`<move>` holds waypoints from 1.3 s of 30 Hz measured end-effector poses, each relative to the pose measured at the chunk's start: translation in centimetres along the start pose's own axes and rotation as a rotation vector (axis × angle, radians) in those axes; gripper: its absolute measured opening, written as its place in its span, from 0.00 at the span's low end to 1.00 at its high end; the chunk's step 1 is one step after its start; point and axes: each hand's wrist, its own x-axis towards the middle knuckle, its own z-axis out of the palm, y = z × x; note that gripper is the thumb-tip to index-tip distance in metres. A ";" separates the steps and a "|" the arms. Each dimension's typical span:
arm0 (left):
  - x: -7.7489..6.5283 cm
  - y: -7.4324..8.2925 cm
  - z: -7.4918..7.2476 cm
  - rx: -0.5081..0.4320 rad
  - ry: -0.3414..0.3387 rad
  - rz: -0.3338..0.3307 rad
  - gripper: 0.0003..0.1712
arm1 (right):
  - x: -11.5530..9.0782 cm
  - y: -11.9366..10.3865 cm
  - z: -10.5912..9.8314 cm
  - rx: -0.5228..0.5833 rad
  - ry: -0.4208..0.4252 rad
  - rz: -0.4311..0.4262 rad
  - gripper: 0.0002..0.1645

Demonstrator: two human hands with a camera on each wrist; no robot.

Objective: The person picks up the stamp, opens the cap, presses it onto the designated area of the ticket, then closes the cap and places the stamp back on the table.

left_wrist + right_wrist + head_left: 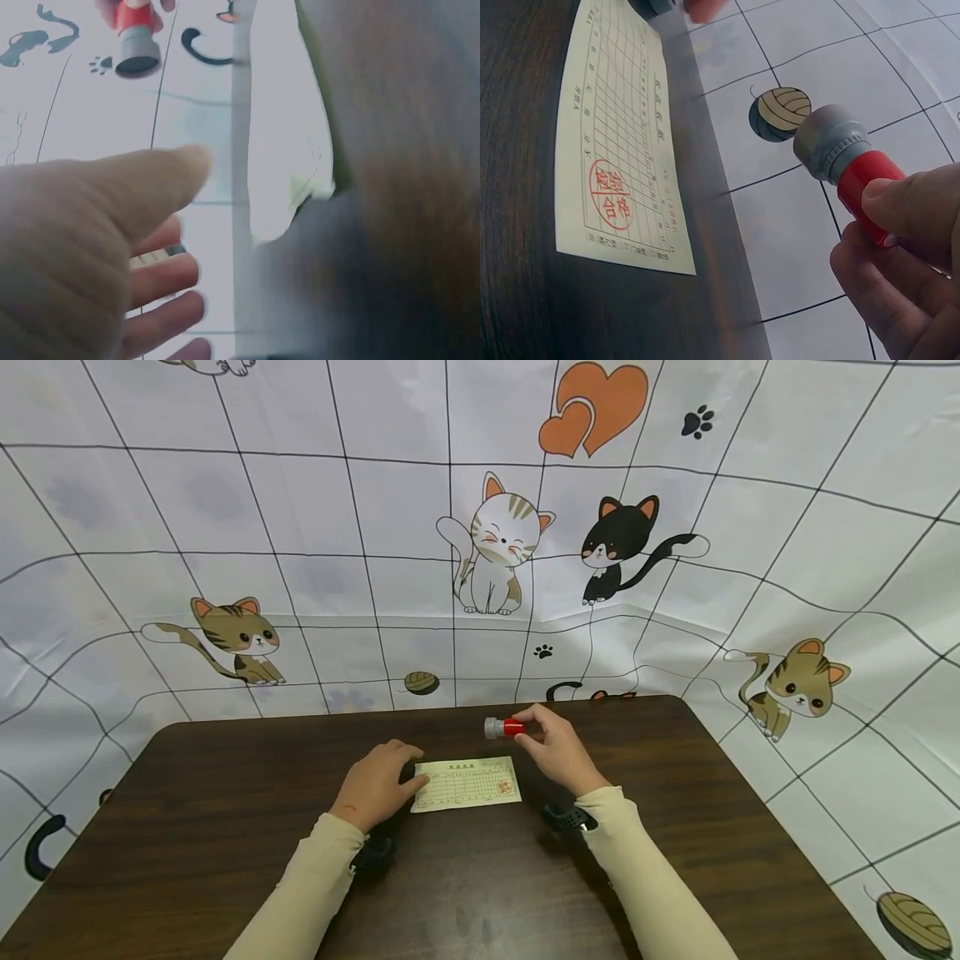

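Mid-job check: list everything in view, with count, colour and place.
Cylinder: one, red and grey, in the right hand
Paper form: one, pale yellow, on the table
Round mark: one, red, form's right end
Dark thing: one, black, form's left end, mostly hidden, unidentifiable
Table: one, dark brown, under the form
Backdrop: one, white, behind the table
Printed cats: four whole, brown, white, black-and-white, on backdrop
Hearts: two, orange, upper backdrop
Wrist devices: two, black, one per wrist
Sleeves: two, cream, both arms
Hands: two, bare; left hand by form's left end
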 end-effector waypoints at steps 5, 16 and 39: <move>0.5 -1.5 -0.8 -0.023 0.089 -0.074 0.35 | -0.1 -0.1 0.3 0.007 -0.009 -0.011 0.18; -0.1 -5.2 -1.2 -0.052 0.035 -0.229 0.45 | 0.0 -0.1 0.5 0.014 0.001 0.033 0.18; 0.1 -4.8 -1.1 -0.079 0.009 -0.276 0.28 | -0.1 0.0 0.5 0.027 -0.008 0.057 0.18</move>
